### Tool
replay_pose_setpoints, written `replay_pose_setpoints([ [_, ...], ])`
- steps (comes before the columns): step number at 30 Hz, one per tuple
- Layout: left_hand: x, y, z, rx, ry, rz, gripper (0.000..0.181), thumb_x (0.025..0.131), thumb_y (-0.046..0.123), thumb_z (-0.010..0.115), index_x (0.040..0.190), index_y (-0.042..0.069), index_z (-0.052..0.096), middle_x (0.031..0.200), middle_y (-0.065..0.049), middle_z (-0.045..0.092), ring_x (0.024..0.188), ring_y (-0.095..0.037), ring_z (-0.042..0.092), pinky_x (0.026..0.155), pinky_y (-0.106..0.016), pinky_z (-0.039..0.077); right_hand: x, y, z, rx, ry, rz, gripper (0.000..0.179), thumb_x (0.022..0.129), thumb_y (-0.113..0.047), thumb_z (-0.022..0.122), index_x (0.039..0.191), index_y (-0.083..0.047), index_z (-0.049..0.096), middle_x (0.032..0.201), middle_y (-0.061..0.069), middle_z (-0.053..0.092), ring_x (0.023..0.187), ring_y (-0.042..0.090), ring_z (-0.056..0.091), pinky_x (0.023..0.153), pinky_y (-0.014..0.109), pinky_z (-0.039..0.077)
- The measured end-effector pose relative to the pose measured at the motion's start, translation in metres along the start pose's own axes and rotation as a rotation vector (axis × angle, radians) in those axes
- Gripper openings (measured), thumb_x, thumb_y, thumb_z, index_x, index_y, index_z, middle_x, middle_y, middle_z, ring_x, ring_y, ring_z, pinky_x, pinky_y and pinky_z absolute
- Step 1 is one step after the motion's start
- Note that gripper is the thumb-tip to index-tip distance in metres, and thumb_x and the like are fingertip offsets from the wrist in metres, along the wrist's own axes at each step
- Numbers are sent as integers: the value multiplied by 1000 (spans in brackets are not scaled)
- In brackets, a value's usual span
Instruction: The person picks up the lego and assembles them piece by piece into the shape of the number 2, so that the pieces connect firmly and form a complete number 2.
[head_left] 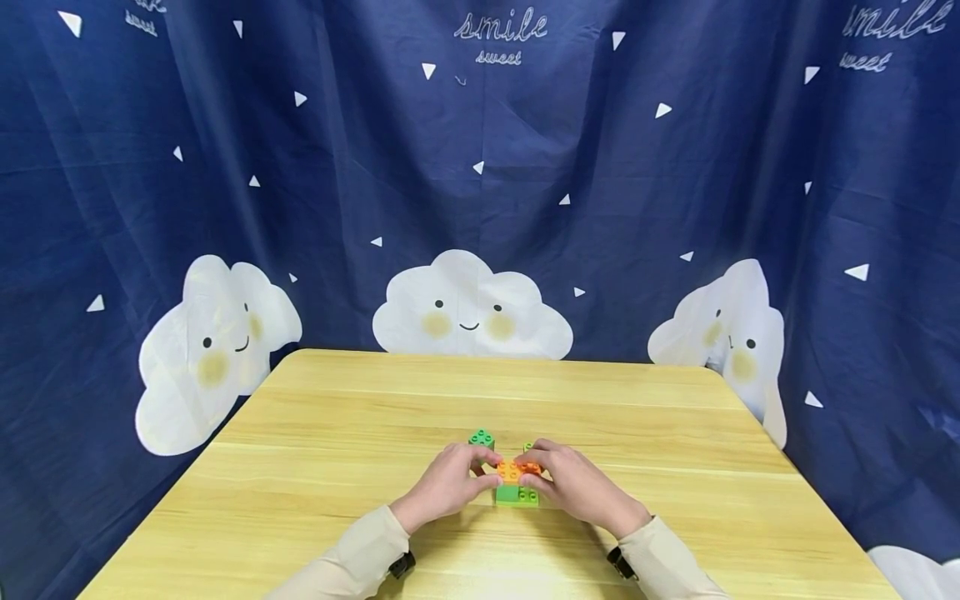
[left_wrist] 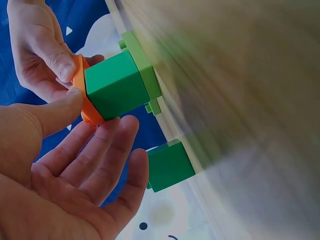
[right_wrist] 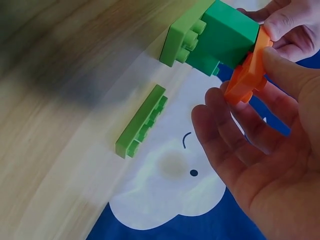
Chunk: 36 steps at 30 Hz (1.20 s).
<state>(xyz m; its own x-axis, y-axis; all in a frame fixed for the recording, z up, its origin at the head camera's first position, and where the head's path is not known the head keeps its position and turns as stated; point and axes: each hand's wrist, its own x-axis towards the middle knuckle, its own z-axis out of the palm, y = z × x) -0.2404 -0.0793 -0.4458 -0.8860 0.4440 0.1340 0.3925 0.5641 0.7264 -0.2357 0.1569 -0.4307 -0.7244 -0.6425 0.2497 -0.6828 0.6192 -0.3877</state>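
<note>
The left hand has its thumb and fingertips bent in on an orange brick, pinching one end of it. The right hand pinches the other end, thumb on the near side and fingers curved round the far side, so neither palm closes on anything. The orange brick lies over a dark green block and juts past it towards the right hand; I can't tell whether the two are locked together. That block stands on a light green plate whose studs show on the right. Beyond the left fingers is a separate green block; past the right fingers, a thin light green brick. All this is on a pale wooden table, with a dark blue curtain printed with white clouds behind.
</note>
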Motion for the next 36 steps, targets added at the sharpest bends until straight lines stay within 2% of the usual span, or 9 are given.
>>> replay_pose_setpoints([
  [9, 0, 5, -2, -37, -12, 7, 25, 92, 19, 78, 115, 9, 76, 108, -2, 75, 80, -9, 66, 65, -24, 52, 0, 0, -2, 25, 1, 1, 23, 99, -23, 68, 118, -12, 74, 98, -7, 62, 76, 1, 51, 68, 20, 50],
  [20, 1, 6, -2, -57, -18, -6, 25, 93, 18, 77, 116, 8, 75, 110, -3, 75, 80, -9, 66, 65, -24, 54, -1, 1, -3, 31, -7, 18, 23, 100, -24, 67, 120, -16, 74, 97, -10, 61, 75, 0, 51, 68, 20, 50],
  [36, -5, 5, 0, 38, 3, -12, 27, 94, 23, 76, 118, 11, 75, 111, -1, 74, 71, -2, 58, 57, -23, 50, 1, 3, -2, 55, -55, 59, 23, 102, -29, 65, 120, -17, 72, 103, -11, 63, 85, 0, 57, 77, 26, 55],
])
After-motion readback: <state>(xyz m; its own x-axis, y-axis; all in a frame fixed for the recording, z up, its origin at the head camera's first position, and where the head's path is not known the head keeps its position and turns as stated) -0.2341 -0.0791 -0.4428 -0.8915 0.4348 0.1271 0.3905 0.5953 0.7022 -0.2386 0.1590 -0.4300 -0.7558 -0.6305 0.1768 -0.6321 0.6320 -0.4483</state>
